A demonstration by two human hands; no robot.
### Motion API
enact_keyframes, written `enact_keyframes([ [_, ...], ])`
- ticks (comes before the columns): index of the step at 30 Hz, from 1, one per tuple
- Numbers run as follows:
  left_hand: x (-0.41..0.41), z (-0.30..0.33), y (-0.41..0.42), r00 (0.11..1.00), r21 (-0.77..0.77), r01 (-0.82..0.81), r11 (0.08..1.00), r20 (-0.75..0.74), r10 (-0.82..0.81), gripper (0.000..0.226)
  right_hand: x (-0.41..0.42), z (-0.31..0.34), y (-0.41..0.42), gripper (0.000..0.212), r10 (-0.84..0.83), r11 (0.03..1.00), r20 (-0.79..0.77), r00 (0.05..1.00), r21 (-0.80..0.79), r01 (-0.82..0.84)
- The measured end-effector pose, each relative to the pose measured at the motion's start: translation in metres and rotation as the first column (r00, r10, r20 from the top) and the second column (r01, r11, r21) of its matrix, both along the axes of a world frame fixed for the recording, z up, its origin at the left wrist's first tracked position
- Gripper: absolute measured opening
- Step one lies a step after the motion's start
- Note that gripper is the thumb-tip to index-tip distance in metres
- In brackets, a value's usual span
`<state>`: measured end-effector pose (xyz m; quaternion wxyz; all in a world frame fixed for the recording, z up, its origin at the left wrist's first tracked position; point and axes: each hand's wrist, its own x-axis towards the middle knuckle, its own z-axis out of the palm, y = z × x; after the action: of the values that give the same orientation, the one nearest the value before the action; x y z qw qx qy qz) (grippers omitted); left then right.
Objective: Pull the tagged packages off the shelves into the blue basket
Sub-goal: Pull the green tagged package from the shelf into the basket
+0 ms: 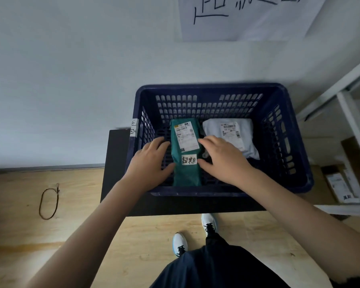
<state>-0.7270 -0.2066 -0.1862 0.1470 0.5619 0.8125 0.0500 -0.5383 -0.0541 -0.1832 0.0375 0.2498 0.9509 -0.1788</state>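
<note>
Both hands reach down into the blue basket (216,88): the left hand (149,163) lies at the left edge of the green package (186,173) with its fingers straight and loose, the thumb touching the package's side, and the right hand (222,157) lies at the package's right edge, fingers relaxed and spread, the thumb touching beside the white tag; neither hand curls round anything. Behind everything rises a pale wall (71,80) with a large paper sign (247,17) bearing handwritten strokes. Below lies a wooden floor (60,225), and to the right stands a white shelf frame (349,113) with cardboard parcels (339,183) on its low tier. The basket sits on a dark counter (116,163), its walls perforated, a small paper label (134,126) stuck at its left outer corner. Inside it, the green package lies lengthwise in the middle, carrying a printed shipping label (186,135) and a handwritten white tag (189,160). Just beside it, toward the right rear, lies a white package (229,129) with its own shipping label. The person's dark trousers (216,267) and white shoes (180,242) show at the bottom, and a thin loop of cord (48,202) lies on the floor at left.
</note>
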Motion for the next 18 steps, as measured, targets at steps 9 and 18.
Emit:
enact_keyframes([
  [9,-0.015,0.049,-0.015,0.978,0.12,-0.008,0.993,-0.207,0.033,0.068,0.006,0.055,0.002,0.054,-0.071,0.971,-0.075,0.995,0.224,0.086],
  [18,0.027,0.069,-0.012,0.963,0.133,0.046,0.99,-0.269,-0.009,0.069,0.056,0.076,-0.016,0.048,-0.168,0.944,-0.067,0.983,0.275,0.18],
])
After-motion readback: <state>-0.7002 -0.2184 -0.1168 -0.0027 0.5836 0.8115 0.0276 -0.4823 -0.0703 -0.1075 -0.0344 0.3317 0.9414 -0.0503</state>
